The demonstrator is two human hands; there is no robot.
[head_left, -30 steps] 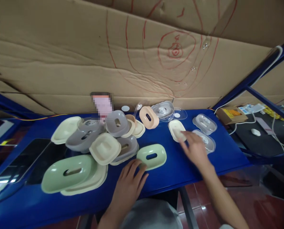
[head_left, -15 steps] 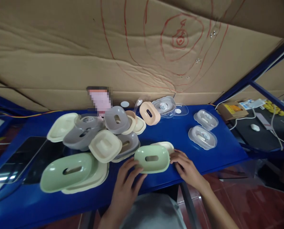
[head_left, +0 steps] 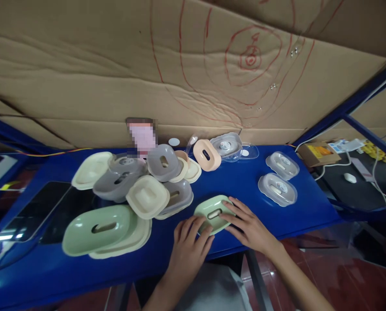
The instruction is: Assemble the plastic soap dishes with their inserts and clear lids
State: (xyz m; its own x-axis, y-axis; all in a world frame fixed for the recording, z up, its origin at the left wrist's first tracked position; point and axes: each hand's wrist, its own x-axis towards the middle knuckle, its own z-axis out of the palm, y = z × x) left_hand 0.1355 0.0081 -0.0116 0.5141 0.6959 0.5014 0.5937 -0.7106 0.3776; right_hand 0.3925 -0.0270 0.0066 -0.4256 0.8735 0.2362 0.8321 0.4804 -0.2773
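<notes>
A light-green soap dish [head_left: 204, 210] with an oblong slot lies near the table's front edge, between my hands. Something cream-coloured shows through its slot. My left hand [head_left: 190, 244] has its fingertips on the dish's near left rim. On the other side, my right hand [head_left: 249, 224] rests its bent fingers over the dish's right end and inner surface. Left of my hands, a larger green dish [head_left: 79, 235] leans on cream trays [head_left: 141, 237]. Behind it are piled grey dishes [head_left: 163, 160] and a cream tray [head_left: 147, 196].
A peach dish [head_left: 209, 151] and clear-covered grey dish [head_left: 227, 144] stand at the back. Two clear-lidded dishes [head_left: 279, 190] sit at right. A dark tablet-like slab [head_left: 39, 211] lies at left. Cardboard [head_left: 99, 77] walls the rear of the blue table [head_left: 241, 183].
My right hand has moved left onto the green dish. The cream piece that showed behind the dish now appears only through its slot. The view has shifted slightly.
</notes>
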